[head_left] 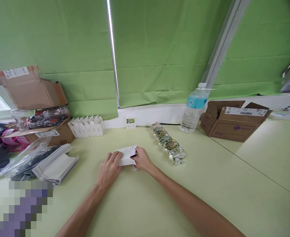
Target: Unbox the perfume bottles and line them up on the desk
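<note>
The person's left hand (109,170) and right hand (141,159) stand close together and pinch from both sides a small white printed paper (126,155), which is over the pale green table (204,184), near a row of clear glass ornaments (168,143).

a plastic water bottle (193,113) stands beside an open cardboard box (231,121) below green blinds (159,49).

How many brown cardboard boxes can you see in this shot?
3. One open carton sits tilted at the far left against the green blind, a second carton lies just below it, and a third carton stands open at the right, past the water bottle. Others may be hidden.
</note>
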### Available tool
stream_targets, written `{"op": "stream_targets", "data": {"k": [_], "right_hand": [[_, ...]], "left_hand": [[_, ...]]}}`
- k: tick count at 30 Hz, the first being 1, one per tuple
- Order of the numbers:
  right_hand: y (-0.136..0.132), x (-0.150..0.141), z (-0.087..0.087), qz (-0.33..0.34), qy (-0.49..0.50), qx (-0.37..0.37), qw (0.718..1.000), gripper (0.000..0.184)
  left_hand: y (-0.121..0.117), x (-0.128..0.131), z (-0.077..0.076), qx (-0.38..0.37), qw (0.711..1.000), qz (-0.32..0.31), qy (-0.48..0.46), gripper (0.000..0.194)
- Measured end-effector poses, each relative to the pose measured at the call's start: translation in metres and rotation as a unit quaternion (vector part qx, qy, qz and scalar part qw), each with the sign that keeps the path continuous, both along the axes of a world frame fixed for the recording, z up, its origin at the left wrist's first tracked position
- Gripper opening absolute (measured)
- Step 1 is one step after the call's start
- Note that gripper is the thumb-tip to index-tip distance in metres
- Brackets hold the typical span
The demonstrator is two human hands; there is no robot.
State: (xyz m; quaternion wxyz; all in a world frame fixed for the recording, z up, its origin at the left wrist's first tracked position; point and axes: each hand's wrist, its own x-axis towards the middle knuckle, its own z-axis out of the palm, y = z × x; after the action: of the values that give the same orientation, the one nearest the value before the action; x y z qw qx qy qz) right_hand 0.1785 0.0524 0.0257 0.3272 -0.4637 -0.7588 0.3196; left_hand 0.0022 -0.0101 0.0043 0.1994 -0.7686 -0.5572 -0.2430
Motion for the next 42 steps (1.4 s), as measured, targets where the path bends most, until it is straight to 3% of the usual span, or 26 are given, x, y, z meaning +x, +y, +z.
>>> {"op": "stream_targets", "data": {"k": [13, 18, 22, 25, 28, 33, 42], "right_hand": [[-0.001, -0.001, 0.000, 0.000, -0.029, 0.031, 0.999, 0.007], [-0.004, -0.002, 0.007, 0.006, -0.059, 0.053, 0.997, 0.009], [-0.009, 0.000, 0.021, 0.027, -0.130, 0.094, 0.987, 0.007], [-0.012, 0.002, 0.033, 0.051, -0.168, 0.142, 0.974, 0.006], [-0.016, 0.003, 0.041, 0.090, -0.183, 0.173, 0.963, 0.006], [-0.021, 0.003, 0.047, 0.130, -0.188, 0.165, 0.960, 0.007], [-0.017, 0.018, 0.064, 0.184, -0.063, 0.102, 0.976, 0.015]], "left_hand": [[-0.001, 0.002, 0.002, -0.022, 1.000, 0.011, 0.005, 0.037], [0.000, 0.006, 0.006, -0.050, 0.998, 0.026, -0.012, 0.049], [0.001, 0.007, 0.011, -0.095, 0.989, -0.067, -0.089, 0.066], [0.000, 0.006, 0.016, -0.171, 0.962, -0.128, -0.171, 0.088], [0.000, 0.005, 0.023, -0.215, 0.932, -0.149, -0.251, 0.094], [-0.001, 0.007, 0.033, -0.244, 0.902, -0.173, -0.310, 0.082], [-0.005, 0.005, 0.045, -0.246, 0.915, -0.129, -0.293, 0.069]]}}
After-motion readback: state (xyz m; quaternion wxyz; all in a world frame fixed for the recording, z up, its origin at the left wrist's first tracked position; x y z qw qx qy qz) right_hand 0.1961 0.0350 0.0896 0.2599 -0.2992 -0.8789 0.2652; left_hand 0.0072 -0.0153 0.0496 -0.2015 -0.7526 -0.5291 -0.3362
